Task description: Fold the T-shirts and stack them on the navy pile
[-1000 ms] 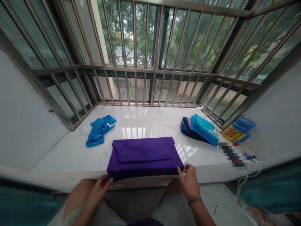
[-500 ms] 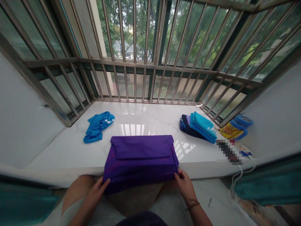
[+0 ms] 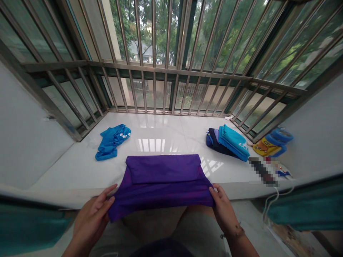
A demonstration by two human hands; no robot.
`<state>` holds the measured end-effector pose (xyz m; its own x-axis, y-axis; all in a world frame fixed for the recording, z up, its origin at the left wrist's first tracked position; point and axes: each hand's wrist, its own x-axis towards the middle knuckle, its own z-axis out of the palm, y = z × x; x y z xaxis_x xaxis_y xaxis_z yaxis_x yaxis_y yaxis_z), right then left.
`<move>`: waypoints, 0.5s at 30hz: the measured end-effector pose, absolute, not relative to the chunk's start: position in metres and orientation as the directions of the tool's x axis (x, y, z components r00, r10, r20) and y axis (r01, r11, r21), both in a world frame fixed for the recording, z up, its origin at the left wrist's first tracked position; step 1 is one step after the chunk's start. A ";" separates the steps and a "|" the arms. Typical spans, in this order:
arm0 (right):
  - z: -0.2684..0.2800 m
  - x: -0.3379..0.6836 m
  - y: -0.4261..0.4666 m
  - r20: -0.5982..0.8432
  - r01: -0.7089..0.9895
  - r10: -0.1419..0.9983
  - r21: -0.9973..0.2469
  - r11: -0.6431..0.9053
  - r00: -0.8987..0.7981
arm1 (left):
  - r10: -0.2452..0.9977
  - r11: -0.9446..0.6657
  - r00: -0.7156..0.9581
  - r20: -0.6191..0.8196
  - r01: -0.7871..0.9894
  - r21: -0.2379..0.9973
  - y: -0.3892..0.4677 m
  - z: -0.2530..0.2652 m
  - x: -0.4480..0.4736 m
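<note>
A purple garment (image 3: 163, 169), partly folded, lies on the white window ledge, and its near part hangs over the front edge. My left hand (image 3: 93, 208) pinches its near left corner between thumb and fingers. At the near right corner, my right hand (image 3: 221, 201) grips the cloth the same way. The near part is drawn wide between both hands, while the folded panel rests flat behind it. Which kind of garment it is, I cannot tell.
A crumpled blue garment (image 3: 111, 142) lies at the ledge's left. On the right sits a stack of folded clothes (image 3: 227, 142), beside a blue and yellow container (image 3: 273, 142) and a blurred-out item (image 3: 264, 171) with a white cable (image 3: 274, 200). Metal bars (image 3: 171, 71) close off the window behind.
Both hands have moved outward, the left one to the left and the right one to the right and slightly up. The garment's near part is now stretched wider.
</note>
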<state>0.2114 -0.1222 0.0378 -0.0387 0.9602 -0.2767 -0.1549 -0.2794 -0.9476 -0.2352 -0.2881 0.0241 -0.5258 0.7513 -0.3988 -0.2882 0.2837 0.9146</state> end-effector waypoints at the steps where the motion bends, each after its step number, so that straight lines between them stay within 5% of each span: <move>1: 0.044 0.207 -0.119 -0.265 -0.193 0.964 -0.945 -0.265 -0.027 | 0.763 0.269 -0.520 -0.383 -0.282 0.921 -0.283 0.025 -0.239; 7: 0.064 0.171 -0.062 -0.186 -0.308 0.982 -0.933 -0.185 -0.027 | 0.806 0.083 -0.555 -0.206 -0.238 0.968 -0.209 0.038 -0.252; 10: 0.061 0.145 -0.014 -0.028 -0.216 1.000 -0.976 -0.027 0.000 | 0.854 -0.044 -0.520 -0.027 -0.125 0.991 -0.154 0.044 -0.249; 12: 0.057 0.131 0.014 0.074 0.123 0.996 -0.989 0.080 -0.053 | 0.869 0.028 -0.494 0.022 0.093 0.995 -0.123 0.041 -0.248; 15: 0.051 0.118 0.038 0.084 0.706 0.940 -0.639 0.305 -0.330 | 0.939 0.149 -0.341 0.055 0.543 0.826 -0.094 0.029 -0.251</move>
<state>0.1176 0.0381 0.0505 -0.3300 0.9403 0.0840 0.7063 0.3049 -0.6389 -0.2514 -0.0936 0.0291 -0.3405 0.9386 0.0551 0.5430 0.1485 0.8265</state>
